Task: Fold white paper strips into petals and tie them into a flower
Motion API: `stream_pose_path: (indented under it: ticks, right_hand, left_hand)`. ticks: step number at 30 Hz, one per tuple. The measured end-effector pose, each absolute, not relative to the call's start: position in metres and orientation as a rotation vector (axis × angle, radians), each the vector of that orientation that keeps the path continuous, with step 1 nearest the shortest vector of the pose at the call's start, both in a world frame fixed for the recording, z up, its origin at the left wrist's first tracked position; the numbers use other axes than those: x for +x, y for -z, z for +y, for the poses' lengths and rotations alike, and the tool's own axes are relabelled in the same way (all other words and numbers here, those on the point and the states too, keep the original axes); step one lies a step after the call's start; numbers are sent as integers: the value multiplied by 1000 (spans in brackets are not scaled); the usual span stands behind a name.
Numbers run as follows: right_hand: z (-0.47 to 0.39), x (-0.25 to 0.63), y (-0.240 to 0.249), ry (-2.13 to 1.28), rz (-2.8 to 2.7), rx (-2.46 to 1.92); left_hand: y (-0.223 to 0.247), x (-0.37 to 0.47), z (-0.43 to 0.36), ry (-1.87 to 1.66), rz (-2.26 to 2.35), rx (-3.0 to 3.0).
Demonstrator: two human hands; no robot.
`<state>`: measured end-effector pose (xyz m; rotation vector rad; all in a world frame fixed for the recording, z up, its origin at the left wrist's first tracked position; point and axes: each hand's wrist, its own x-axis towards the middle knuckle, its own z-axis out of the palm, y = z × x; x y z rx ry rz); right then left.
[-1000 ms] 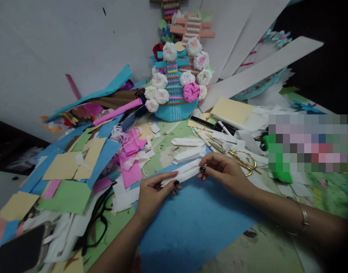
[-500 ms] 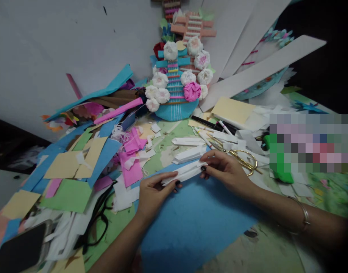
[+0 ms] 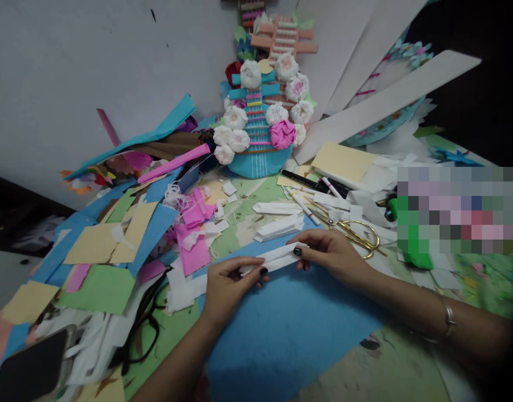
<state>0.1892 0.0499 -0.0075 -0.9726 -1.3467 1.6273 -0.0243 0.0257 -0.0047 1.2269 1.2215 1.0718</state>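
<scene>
Between both hands I hold a folded white paper strip (image 3: 277, 258), tilted up a little to the right. My left hand (image 3: 231, 282) pinches its left end, thumb in front and fingers behind. At the other end my right hand (image 3: 334, 255) closes on it with thumb and fingers. Below the strip lies a blue paper sheet (image 3: 281, 329). Two similar folded white papers, one nearer (image 3: 279, 227) and one farther (image 3: 277, 208), rest just beyond my hands. Gold-handled scissors (image 3: 360, 237) lie beside my right hand, their blades partly covered.
A blue paper guitar (image 3: 260, 162) with paper flowers stands at the back. Pens (image 3: 300, 180) and paper scraps lie to the right. Coloured paper pieces (image 3: 97, 287), black-framed glasses (image 3: 149, 329) and a phone (image 3: 30, 363) are on the left. A white board (image 3: 407, 97) leans at the back right.
My right hand has moved slightly down, and its end of the strip has come lower. The strip's face shows flatter. Both hands keep their hold; the other objects stay put.
</scene>
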Motion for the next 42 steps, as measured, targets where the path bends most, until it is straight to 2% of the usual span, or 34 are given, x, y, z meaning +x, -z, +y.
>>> stream_pose_path:
  ticks: [10, 29, 42]
  right_hand:
    - [49, 188, 8, -1746, -1347, -966]
    - [47, 191, 8, -1697, -1317, -990]
    - [48, 193, 10, -1937, -1049, -798]
  left_hand:
    - [1, -23, 25, -1068, 1253, 1264]
    - [2, -26, 28, -918, 1171, 1139]
    - [1, -31, 27, -1013, 968, 812]
